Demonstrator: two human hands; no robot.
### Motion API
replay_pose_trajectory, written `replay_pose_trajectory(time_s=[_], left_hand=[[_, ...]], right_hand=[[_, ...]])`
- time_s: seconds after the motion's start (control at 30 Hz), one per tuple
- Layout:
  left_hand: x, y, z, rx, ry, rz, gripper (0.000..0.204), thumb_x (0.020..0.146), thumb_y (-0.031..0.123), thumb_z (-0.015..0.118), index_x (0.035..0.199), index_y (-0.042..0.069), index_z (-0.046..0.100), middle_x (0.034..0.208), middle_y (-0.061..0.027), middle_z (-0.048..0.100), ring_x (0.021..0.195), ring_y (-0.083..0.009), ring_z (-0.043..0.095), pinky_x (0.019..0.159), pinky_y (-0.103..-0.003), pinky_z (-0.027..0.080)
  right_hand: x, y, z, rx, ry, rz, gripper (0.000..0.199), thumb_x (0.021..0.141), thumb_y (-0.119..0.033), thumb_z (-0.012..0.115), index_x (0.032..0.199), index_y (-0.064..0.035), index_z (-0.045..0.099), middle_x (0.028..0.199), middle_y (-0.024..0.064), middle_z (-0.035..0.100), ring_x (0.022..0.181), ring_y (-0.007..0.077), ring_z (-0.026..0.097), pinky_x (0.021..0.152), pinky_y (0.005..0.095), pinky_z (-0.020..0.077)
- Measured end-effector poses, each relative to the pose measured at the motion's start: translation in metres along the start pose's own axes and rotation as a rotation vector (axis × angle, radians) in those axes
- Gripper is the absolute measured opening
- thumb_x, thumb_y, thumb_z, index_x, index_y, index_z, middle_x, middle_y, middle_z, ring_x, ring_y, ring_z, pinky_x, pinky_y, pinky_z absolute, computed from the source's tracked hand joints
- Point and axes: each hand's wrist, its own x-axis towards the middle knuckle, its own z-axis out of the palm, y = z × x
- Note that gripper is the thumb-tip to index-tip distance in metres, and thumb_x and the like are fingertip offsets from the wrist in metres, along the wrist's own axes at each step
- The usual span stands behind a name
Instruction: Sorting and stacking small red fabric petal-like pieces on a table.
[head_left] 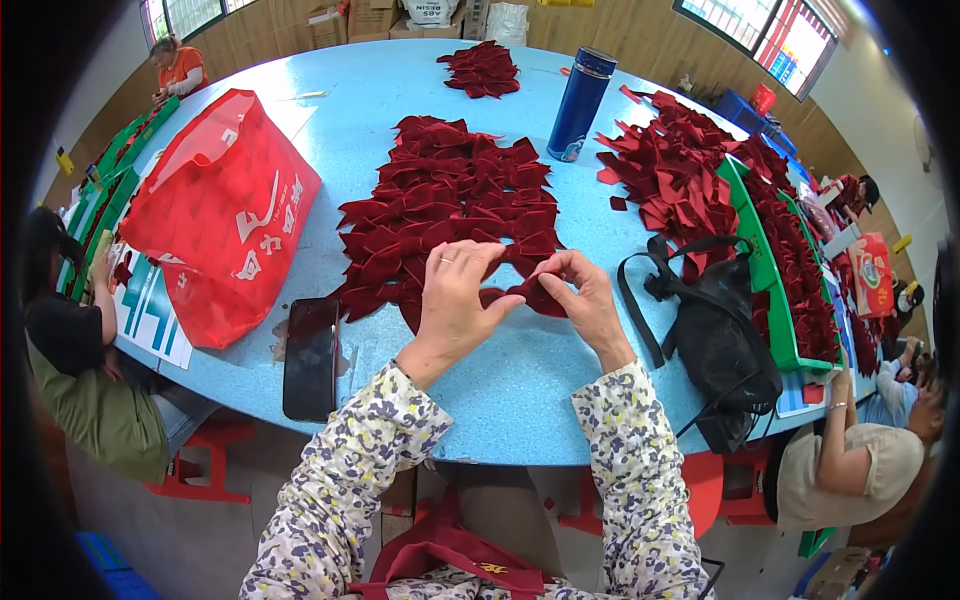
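Between my hands is a dark red fabric bow (539, 297), close to the near end of a pile. My right hand (590, 308) pinches its right side between thumb and fingers. My left hand (455, 305) is curved beside it, thumb and fingers apart; its thumb tip reaches toward the bow's left end, and I cannot tell whether it touches. Just beyond both hands, rows of similar dark red bows (440, 185) lie overlapping on the light blue table (345, 125).
To the left stand a red bag (225, 215) and a black phone (311, 360). On the right are a black shoulder bag (722, 335), a green tray (775, 270) of bows and loose red fabric pieces (670, 175). A blue flask (582, 105) stands farther back. Other people sit around the table.
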Motion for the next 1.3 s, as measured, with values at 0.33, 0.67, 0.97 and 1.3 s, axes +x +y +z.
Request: replay_pose_trajectory(time_s=[0.33, 0.67, 0.97, 1.3], left_hand=[[-0.009, -0.018, 0.0, -0.801, -0.357, -0.735, 0.018, 0.082, 0.01, 0.065, 0.096, 0.0, 0.062, 0.078, -0.002, 0.064, 0.069, -0.0076, 0.059, 0.064, -0.021, 0.047], [-0.009, -0.015, 0.003, -0.921, -0.259, -0.769, 0.015, 0.081, 0.009, 0.065, 0.092, -0.001, 0.063, 0.079, -0.002, 0.064, 0.07, -0.0058, 0.058, 0.063, -0.02, 0.046], [-0.011, -0.006, 0.005, -0.789, -0.31, -0.671, 0.015, 0.079, 0.009, 0.067, 0.089, -0.001, 0.064, 0.078, -0.0023, 0.064, 0.071, -0.0052, 0.057, 0.065, -0.019, 0.046], [-0.014, -0.01, 0.007, -0.617, -0.293, -0.739, 0.015, 0.073, 0.009, 0.069, 0.082, -0.002, 0.065, 0.072, -0.0028, 0.065, 0.065, -0.0055, 0.057, 0.06, -0.02, 0.045]], right_hand=[[0.0, 0.005, 0.007, 0.454, 0.319, 0.166, 0.019, 0.091, -0.023, 0.057, 0.095, -0.0047, 0.058, 0.094, 0.0038, 0.063, 0.081, 0.0076, 0.057, 0.076, 0.0235, 0.0455], [-0.008, 0.005, 0.024, 0.401, 0.087, 0.393, 0.035, 0.082, -0.034, 0.068, 0.099, -0.0047, 0.061, 0.088, 0.0029, 0.064, 0.077, 0.0083, 0.057, 0.072, 0.0232, 0.0447], [-0.009, -0.001, 0.033, 0.513, 0.113, 0.259, 0.026, 0.077, -0.014, 0.072, 0.098, -0.0023, 0.063, 0.088, 0.003, 0.065, 0.078, 0.0078, 0.057, 0.071, 0.0233, 0.0459], [-0.007, -0.003, 0.038, 0.173, 0.138, 0.094, 0.014, 0.075, -0.002, 0.068, 0.087, -0.0016, 0.061, 0.082, 0.0002, 0.061, 0.08, 0.0086, 0.057, 0.075, 0.0227, 0.0462]])
